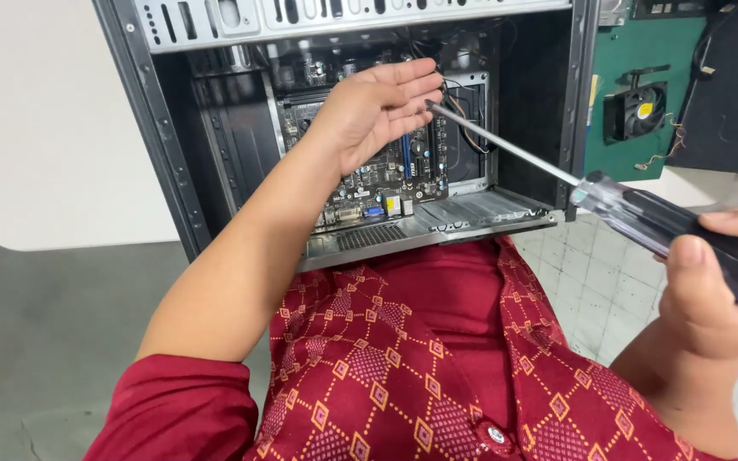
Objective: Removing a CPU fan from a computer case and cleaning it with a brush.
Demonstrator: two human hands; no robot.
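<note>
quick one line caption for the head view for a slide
Right hand aims a long screwdriver into an open computer case; left hand steadies its tip above the motherboard.

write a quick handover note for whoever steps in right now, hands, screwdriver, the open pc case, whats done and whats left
Left hand: open, palm up inside the computer case, fingertips steadying the screwdriver shaft near its tip.
Right hand: gripping the dark handle of the long screwdriver, outside the case to the right.
Case rests against the person's lap with its side panel off; the motherboard sits inside.
Done: case opened, tool brought inside, tip near the upper right of the board.
Left: whatever the tip is aimed at; hidden behind the left hand, so check it first.
</note>
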